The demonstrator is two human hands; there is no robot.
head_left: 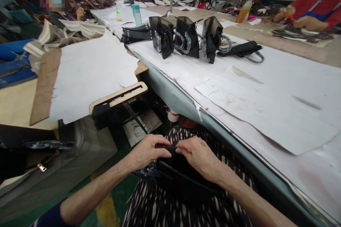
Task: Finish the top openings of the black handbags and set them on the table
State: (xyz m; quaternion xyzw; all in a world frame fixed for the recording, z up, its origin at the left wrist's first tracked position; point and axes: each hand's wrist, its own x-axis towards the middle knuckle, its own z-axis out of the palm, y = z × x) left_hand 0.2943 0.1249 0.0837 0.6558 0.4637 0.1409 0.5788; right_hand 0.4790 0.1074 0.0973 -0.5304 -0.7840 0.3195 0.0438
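Note:
A black handbag (183,181) rests in my lap on black-and-white patterned cloth. My left hand (153,149) pinches the bag's upper edge between thumb and fingers. Close beside it, my right hand (195,154) grips the same edge, with the two sets of fingertips nearly touching. Clear plastic wrap (149,170) shows at the bag's left side, below my left wrist. The inside of the bag is dark, and its lower part blends into shadow.
On the white table (266,124) to my right stand several black handbags (188,39) with wrapped handles. A flat stack of black pieces (135,33) lies beside them. At left, a slotted wooden board (119,97) juts out near a paper-covered surface (93,67). Other people work farther off.

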